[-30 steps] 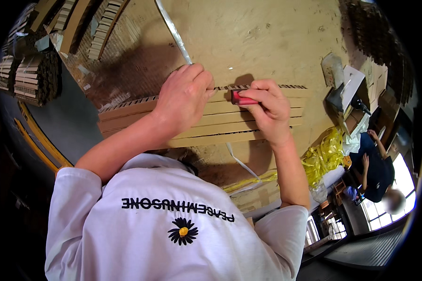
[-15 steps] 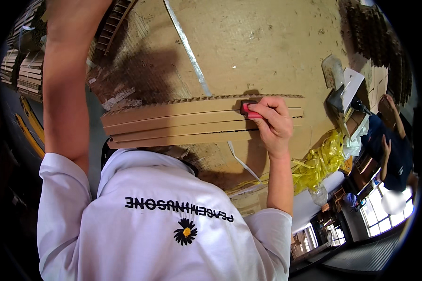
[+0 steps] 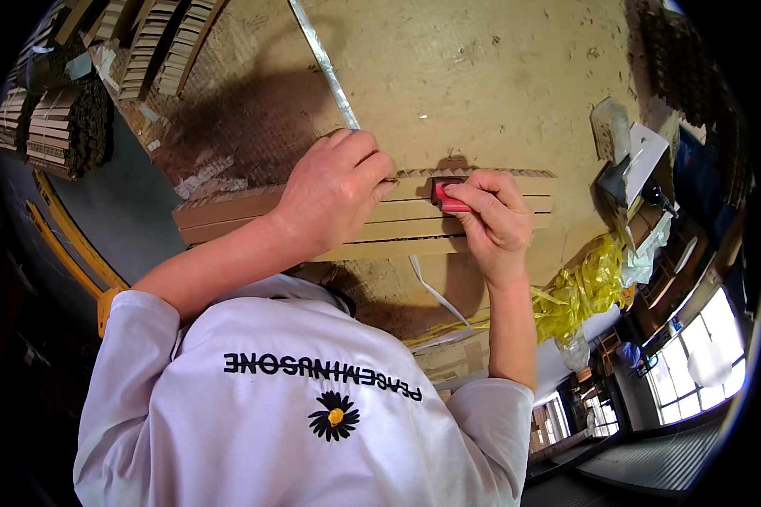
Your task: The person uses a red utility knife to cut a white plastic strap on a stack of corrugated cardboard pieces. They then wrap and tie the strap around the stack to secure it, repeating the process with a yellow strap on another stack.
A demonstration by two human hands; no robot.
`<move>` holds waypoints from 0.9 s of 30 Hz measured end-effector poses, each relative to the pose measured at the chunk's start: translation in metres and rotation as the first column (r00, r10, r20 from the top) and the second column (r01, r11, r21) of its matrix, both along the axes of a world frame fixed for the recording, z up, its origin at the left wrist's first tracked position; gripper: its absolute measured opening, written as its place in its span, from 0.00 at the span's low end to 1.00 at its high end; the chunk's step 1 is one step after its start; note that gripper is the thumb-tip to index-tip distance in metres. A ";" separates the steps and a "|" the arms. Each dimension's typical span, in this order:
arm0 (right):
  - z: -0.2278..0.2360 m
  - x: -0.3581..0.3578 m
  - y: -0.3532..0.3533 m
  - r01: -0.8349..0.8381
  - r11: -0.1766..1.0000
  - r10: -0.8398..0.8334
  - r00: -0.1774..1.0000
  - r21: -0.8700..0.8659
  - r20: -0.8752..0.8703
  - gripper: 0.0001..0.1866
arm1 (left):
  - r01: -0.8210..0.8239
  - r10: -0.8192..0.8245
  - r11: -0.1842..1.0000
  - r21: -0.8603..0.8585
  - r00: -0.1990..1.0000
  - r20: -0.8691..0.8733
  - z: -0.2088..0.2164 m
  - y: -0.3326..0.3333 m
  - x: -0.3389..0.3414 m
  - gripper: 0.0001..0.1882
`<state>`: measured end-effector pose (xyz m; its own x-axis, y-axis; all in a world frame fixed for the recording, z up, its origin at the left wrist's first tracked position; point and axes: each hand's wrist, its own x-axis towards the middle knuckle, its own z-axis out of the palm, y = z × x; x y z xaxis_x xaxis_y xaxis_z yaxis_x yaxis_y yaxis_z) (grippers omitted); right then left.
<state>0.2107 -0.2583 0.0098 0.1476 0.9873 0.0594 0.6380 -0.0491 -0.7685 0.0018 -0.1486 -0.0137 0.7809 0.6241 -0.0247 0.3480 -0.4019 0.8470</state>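
A row of long tan cardboard strips (image 3: pixel 414 226) lies side by side across the worktable in front of me, with a toothed, zigzag edge along the far side. My right hand (image 3: pixel 497 221) pinches a small red and black block-like tool (image 3: pixel 452 196), which rests on the strips right of their middle. My left hand (image 3: pixel 336 188) lies over the strips left of the tool, its fingers curled and pressed together near the far edge. Whatever those fingertips may hold is hidden. Beyond that hand, a flat silvery strap (image 3: pixel 325 68) runs away across the table.
Bundled cardboard strips (image 3: pixel 177 46) lie at the far left, with another tied stack (image 3: pixel 63 131) beside the table (image 3: pixel 524 84). Yellow plastic strapping (image 3: pixel 579 287) is heaped at the right, near a white board (image 3: pixel 647 156). A white strap (image 3: pixel 435 296) emerges under the strips.
My left hand has come back from the far left onto the strips. The right hand and its tool have hardly moved. The other person at the right has mostly gone from view.
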 end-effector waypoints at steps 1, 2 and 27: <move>-0.001 0.001 0.000 -0.005 1.000 0.005 1.000 -0.001 0.004 0.13 | 0.002 -0.002 1.000 -0.004 1.000 -0.012 -0.001 -0.001 0.000 0.08; -0.003 0.002 0.000 -0.009 1.000 0.009 1.000 0.002 0.004 0.13 | 0.002 -0.002 1.000 -0.001 1.000 -0.015 -0.002 -0.001 0.001 0.08; 0.002 0.009 -0.006 0.121 0.992 -0.126 0.972 -0.040 -0.196 0.15 | -0.036 0.037 0.999 0.024 0.999 -0.007 -0.003 -0.005 0.002 0.05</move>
<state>0.2198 -0.2648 0.0113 0.2747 0.9615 -0.0101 0.4610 -0.1409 -0.8762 0.0040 -0.1540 -0.0171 0.7575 0.6526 -0.0156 0.3693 -0.4088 0.8346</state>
